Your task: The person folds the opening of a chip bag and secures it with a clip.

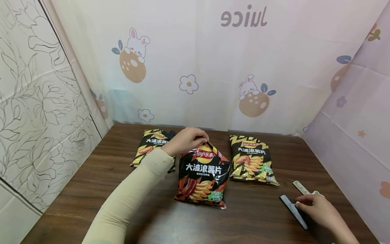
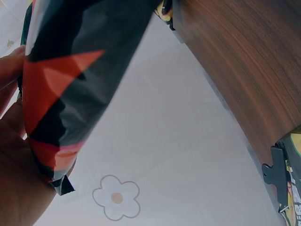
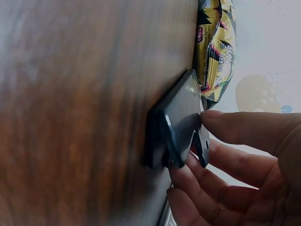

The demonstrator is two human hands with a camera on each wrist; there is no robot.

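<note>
My left hand point(image 1: 190, 140) pinches the top of a black and red Lay's chip bag point(image 1: 202, 179), which stands upright at the middle of the table. In the left wrist view that bag point(image 2: 70, 89) hangs close before the palm. At the right, my right hand point(image 1: 318, 210) holds a black bag clip point(image 1: 293, 210) by its tab, thumb on one side and fingers on the other. The right wrist view shows the clip point(image 3: 181, 113) low over the wood, partly hidden by the fingertips. Whether it touches the table I cannot tell.
A pale clip with lettering point(image 1: 301, 187) lies beyond the right hand. Black and yellow chip bags lie at the back right point(image 1: 251, 159) and back left point(image 1: 146, 145); the left one has a black clip point(image 2: 278, 176) on it. Printed curtains border the wooden table point(image 1: 256, 217).
</note>
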